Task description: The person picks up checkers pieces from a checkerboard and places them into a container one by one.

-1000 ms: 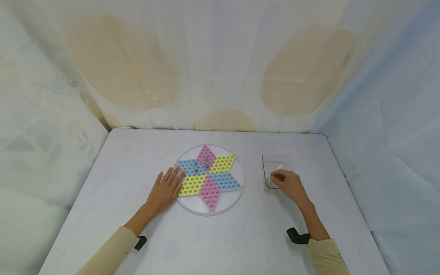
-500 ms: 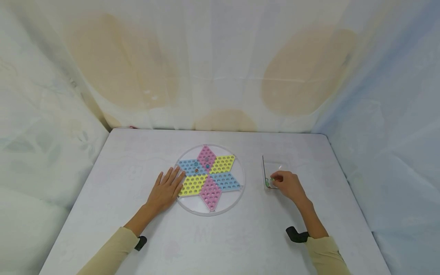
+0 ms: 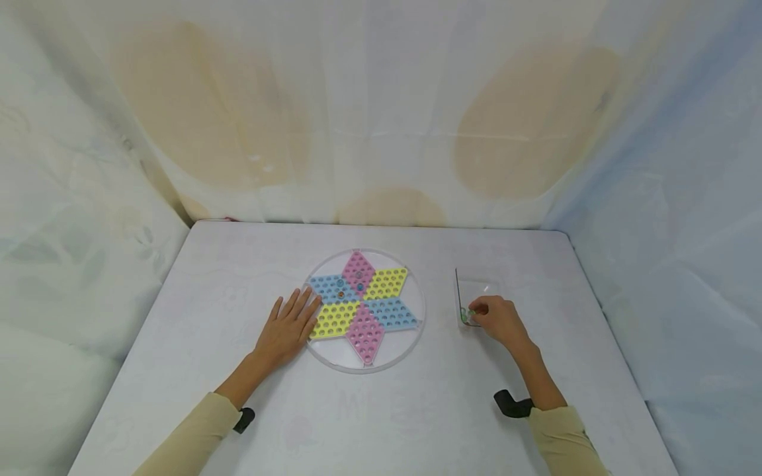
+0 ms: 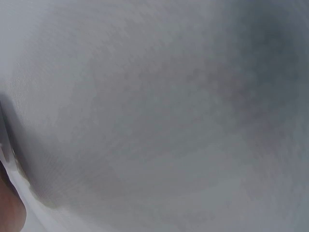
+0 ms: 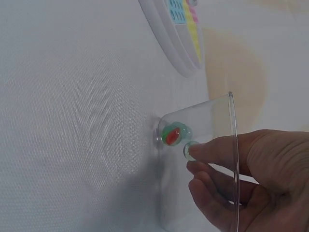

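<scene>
My left hand (image 3: 286, 330) lies with straight, spread fingers at the left rim of a round Chinese checkers board (image 3: 364, 368), whose star is pink, yellow and blue. Several marbles sit in its holes, among them an orange one (image 3: 340, 295). To the right, my right hand (image 3: 499, 322) reaches into a clear plastic box (image 3: 482, 289). In the right wrist view, its thumb and fingers pinch a clear marble (image 5: 189, 151) inside the box. Beside that lie a green-and-red marble (image 5: 171, 136) and a pale greenish one, near the wall. In the left wrist view only a blurred pale surface and a bit of skin show.
Both items stand on a table (image 3: 381, 423) with a white cloth, a gap between them. Pale patterned curtains (image 3: 381, 132) hang behind the table and at both sides. Each wrist carries a black strap mount (image 3: 513, 404).
My right hand has dipped slightly lower into the box, bringing its fingertips nearer the marbles at the near left corner. The left hand and the board have stayed put.
</scene>
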### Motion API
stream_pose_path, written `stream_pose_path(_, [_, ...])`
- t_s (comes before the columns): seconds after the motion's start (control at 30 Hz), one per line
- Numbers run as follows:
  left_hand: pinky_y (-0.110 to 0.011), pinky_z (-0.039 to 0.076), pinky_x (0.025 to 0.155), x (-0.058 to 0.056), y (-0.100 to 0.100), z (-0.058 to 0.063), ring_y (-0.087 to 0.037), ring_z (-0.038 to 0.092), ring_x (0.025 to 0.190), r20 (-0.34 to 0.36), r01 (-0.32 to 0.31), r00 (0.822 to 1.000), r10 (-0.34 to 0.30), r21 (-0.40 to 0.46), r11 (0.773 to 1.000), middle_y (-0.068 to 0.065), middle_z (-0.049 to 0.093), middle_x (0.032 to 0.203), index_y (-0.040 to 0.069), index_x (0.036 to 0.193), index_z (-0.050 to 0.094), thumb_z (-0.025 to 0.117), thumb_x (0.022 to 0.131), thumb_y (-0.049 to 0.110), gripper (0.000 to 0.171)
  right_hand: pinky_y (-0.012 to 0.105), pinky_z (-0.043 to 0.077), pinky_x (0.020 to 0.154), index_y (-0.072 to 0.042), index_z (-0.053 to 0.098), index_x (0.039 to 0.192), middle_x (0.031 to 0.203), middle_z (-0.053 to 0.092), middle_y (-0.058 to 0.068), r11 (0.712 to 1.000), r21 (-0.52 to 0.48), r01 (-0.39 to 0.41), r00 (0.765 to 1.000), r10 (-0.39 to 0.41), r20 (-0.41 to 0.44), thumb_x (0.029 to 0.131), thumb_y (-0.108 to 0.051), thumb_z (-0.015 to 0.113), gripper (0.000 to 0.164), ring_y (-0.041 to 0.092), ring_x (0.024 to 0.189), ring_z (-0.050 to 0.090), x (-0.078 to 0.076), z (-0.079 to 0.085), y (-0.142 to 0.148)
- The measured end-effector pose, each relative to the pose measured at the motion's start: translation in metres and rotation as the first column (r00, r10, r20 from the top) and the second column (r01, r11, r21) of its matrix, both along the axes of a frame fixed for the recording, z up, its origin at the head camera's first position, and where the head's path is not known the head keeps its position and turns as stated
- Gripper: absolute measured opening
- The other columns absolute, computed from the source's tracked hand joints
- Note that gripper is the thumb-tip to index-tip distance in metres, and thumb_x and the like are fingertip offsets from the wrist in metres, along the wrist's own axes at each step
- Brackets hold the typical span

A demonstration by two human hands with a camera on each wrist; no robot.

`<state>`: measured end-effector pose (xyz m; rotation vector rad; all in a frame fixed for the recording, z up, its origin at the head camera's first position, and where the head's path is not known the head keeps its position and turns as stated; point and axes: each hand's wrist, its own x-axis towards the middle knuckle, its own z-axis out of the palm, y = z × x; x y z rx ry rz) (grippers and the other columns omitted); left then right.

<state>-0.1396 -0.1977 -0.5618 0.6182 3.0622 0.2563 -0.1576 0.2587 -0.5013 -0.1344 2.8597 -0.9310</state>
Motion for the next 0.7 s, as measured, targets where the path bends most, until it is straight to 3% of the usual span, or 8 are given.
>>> stream_pose_path(0.17, [-0.052, 0.001, 0.119, -0.0006, -0.0001, 0.001, -0.03, 0.007, 0.152, 0.013, -0.003, 1.0, 0.003, -0.004, 1.0, -0.009, 0.015, 0.166, 0.014, 0.159, 0.027, 0.04, 0.106, 0.039, 0.06, 0.047, 0.055, 0.078, 0.007, 0.071, 0.104, 0.095, 0.07, 0.015, 1.0, 0.004, 0.001, 1.0, -0.001, 0.009, 0.09, 0.001, 0.067, 0.016, 0.032, 0.09, 0.065, -0.0004, 0.0007, -0.0004])
stream_pose_path(0.7, [-0.054, 0.006, 0.119, 0.0012, 0.0001, -0.0004, -0.032, 0.013, 0.151, -0.052, 0.016, 0.999, -0.015, 0.007, 1.0, -0.012, 0.021, 0.164, 0.012, 0.157, 0.032, 0.043, 0.106, 0.038, 0.059, 0.046, 0.054, 0.078, 0.006, 0.072, 0.104, 0.095, 0.07, 0.014, 1.0, 0.023, 0.003, 0.999, -0.004, 0.038, 0.09, 0.0, 0.067, 0.016, 0.032, 0.091, 0.065, -0.0017, 0.0012, -0.0013])
